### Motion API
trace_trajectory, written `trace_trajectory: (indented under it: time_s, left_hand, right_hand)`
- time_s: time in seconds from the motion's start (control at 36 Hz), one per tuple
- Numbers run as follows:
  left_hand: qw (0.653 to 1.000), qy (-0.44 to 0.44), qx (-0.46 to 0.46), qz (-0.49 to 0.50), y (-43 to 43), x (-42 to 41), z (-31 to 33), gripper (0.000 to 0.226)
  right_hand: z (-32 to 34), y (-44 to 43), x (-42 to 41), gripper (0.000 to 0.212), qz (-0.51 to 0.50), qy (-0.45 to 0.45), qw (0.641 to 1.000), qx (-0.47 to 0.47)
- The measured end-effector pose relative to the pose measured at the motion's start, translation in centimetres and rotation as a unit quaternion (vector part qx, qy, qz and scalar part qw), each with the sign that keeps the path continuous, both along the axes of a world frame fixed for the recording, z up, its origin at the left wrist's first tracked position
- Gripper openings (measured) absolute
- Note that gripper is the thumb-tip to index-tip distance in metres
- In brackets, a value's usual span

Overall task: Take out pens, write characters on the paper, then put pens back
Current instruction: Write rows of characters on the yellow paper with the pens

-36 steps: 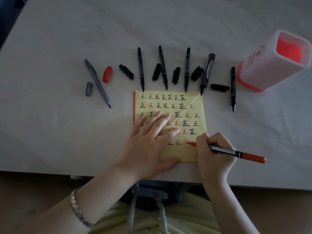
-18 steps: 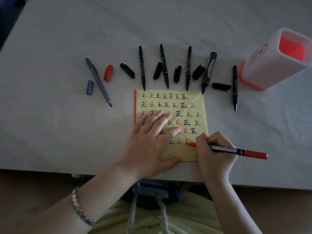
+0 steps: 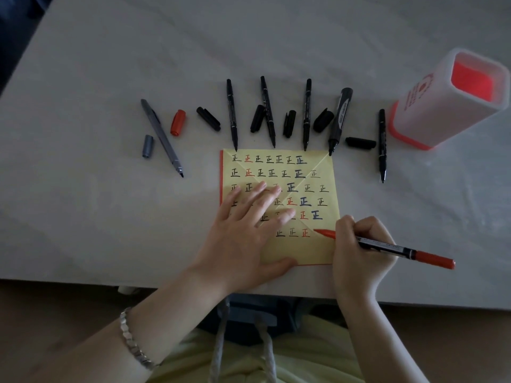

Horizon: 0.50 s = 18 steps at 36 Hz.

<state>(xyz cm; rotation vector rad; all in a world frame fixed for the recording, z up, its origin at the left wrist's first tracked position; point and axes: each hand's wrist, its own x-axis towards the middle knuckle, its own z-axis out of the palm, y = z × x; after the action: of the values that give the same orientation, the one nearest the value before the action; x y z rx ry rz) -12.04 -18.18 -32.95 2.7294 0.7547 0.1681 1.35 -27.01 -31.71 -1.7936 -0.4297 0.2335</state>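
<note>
right hand (image 3: pixel 359 252) grips red pen (image 3: pixel 387 247) | left hand (image 3: pixel 243 239) flat (on paper (image 3: pixel 318 250))

The left hand (image 3: pixel 240 239) hides several characters on the paper (image 3: pixel 304 250); print on the holder (image 3: pixel 442 114) seems unreadable.

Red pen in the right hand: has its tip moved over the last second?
Yes, slightly. The red pen tip was on the bottom-row red character; now it sits just right of that finished character on the yellow paper.
</note>
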Motion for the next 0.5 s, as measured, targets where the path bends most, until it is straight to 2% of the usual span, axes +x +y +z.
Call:
trace_trajectory:
  time_s: [0.08, 0.14, 0.28, 0.39, 0.5]
  left_hand:
    - [1.000, -0.010, -0.008, 0.002, 0.0, -0.1, 0.1, 0.071]
    - [0.998, -0.050, -0.035, 0.012, 0.0, -0.2, 0.3, 0.069]
    - [0.984, -0.162, -0.054, 0.051, 0.3, -0.9, 1.4, 0.047]
    - [0.975, -0.185, -0.036, 0.118, 2.6, -2.5, 2.5, 0.039]
    - [0.962, -0.163, 0.018, 0.218, 6.7, -4.8, 2.7, 0.036]
  right_hand:
    - [0.3, 0.2, 0.1, 0.031, -0.005, 0.008, 1.000, 0.003]
    - [0.6, 0.3, 0.2, 0.026, -0.005, 0.030, 0.999, 0.014]
    - [1.5, 0.5, 0.8, 0.030, 0.028, 0.049, 0.998, -0.015]
    - [3.2, 1.4, 1.9, 0.024, 0.106, 0.065, 0.992, -0.021]
    - [4.8, 3.9, 3.0, 0.003, 0.214, 0.110, 0.968, -0.075]
